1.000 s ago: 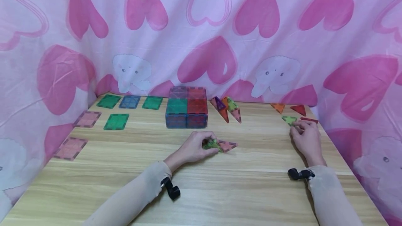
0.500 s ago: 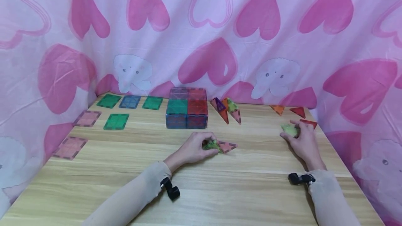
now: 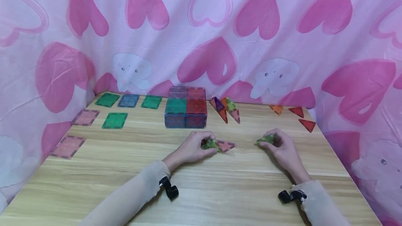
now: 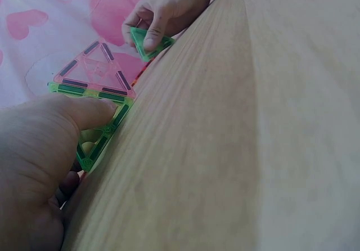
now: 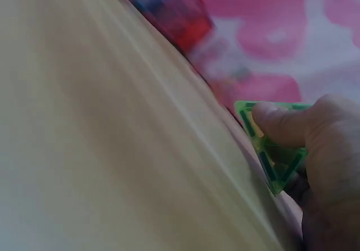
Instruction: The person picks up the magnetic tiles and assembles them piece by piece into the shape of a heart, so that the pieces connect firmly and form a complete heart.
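My left hand pinches a green triangular magnetic tile near the middle of the table. A pink triangular tile is joined to that green one along an edge, pointing right. To the right, my right hand holds a second green triangular tile between thumb and fingers, tilted above the wood. The two hands are apart, with the pink tile on the side facing the right hand. In both wrist views the fingers partly cover the green tiles.
A box built of square tiles stands at the back centre. Joined triangle tiles lie right of it. Green, blue and pink square tiles lie at the left. Red and orange triangles lie at the far right.
My right hand has picked up the green triangle from the far-right group and carried it left and nearer. My left hand has stayed in place with its tile.
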`<state>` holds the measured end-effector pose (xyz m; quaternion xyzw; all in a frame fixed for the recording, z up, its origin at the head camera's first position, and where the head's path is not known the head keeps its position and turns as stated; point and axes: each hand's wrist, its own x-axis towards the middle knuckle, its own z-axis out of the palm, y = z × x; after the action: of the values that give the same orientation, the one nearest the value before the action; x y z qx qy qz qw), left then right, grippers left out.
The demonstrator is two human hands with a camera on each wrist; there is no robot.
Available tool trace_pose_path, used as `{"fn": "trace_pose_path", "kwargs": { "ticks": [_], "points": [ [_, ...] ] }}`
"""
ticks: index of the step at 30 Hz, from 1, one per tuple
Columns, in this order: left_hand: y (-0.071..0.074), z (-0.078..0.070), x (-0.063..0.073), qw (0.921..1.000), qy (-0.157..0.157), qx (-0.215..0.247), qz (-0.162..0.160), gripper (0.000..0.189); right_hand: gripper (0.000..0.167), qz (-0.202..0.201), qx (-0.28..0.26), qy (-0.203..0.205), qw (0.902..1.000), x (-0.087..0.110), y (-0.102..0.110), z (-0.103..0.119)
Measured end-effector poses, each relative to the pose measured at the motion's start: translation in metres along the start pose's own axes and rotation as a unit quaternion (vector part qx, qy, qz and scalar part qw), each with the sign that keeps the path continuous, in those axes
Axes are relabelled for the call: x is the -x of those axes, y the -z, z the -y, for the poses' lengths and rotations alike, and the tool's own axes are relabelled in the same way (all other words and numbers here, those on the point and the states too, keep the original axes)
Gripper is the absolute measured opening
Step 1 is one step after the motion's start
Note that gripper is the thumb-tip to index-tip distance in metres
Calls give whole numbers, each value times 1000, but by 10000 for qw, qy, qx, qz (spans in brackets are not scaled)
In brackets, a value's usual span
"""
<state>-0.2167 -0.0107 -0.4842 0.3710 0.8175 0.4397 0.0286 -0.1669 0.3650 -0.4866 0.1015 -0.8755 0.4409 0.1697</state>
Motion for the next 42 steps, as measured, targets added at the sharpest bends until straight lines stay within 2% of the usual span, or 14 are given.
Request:
{"fn": "trace_pose_path", "kwargs": {
  "ticks": [6, 12, 16, 31, 37, 42],
  "points": [
    [2, 0, 0, 10000, 41, -68, -30, 18, 20, 774, -477, 342, 9953, 10, -38, 35],
    [4, 1, 0, 9999, 23, -86, -51, 17, 17, 961, -525, 387, 9932, 10, -66, 57],
    [4, 0, 1, 9999, 17, -86, -61, 17, 16, 1056, -468, 570, 9917, 8, -75, 63],
    [1, -1, 0, 10000, -18, 21, 69, 23, 16, 1141, -258, 498, 9919, 12, -73, 60],
    [-1, -1, -1, 9998, -69, 171, 126, 24, 22, 1046, 36, 193, 9943, 18, -63, 55],
    [1, -2, 0, 9996, -25, 222, 191, 22, 23, 826, 131, 184, 9963, 25, -50, 48]
  ]
}}
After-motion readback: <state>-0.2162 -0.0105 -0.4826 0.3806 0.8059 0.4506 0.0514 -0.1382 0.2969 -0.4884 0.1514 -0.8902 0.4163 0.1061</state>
